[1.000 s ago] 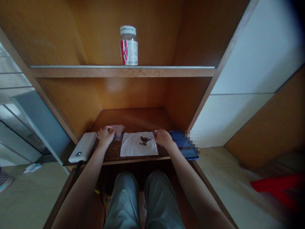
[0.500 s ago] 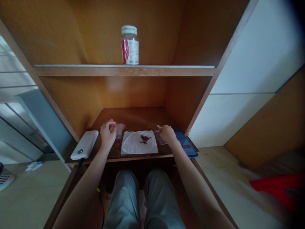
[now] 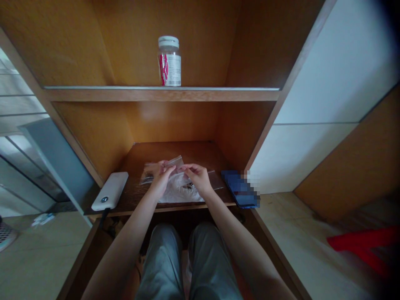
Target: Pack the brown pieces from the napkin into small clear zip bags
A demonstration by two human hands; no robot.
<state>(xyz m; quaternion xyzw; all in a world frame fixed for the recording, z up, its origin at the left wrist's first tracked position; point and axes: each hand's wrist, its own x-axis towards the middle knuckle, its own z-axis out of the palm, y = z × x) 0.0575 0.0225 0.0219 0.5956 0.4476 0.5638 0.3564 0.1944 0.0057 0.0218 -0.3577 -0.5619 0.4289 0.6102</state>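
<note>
Over the white paper sheet (image 3: 175, 196), a small clear zip bag (image 3: 176, 161) is held up between my two hands. My left hand (image 3: 161, 180) pinches its left side, fingers closed. At the bag's right edge, the fingertips of my right hand (image 3: 200, 179) are pinched together on it. A little pile of dark dried bits (image 3: 188, 186) lies on the paper, partly covered by my right hand. Left of my left hand lies another clear bag (image 3: 146, 177), with something dark in it. A third clear bag (image 3: 216, 181) rests flat beyond my right wrist.
A white power bank (image 3: 111, 191) with a black cable sits at the left of the wooden shelf board (image 3: 137, 200). To the right lies a dark blue phone (image 3: 239, 187). On the upper shelf stands a white-capped bottle (image 3: 169, 62).
My hands were apart, one on each side of the paper. They have come together above it, with a clear zip bag now between them.
</note>
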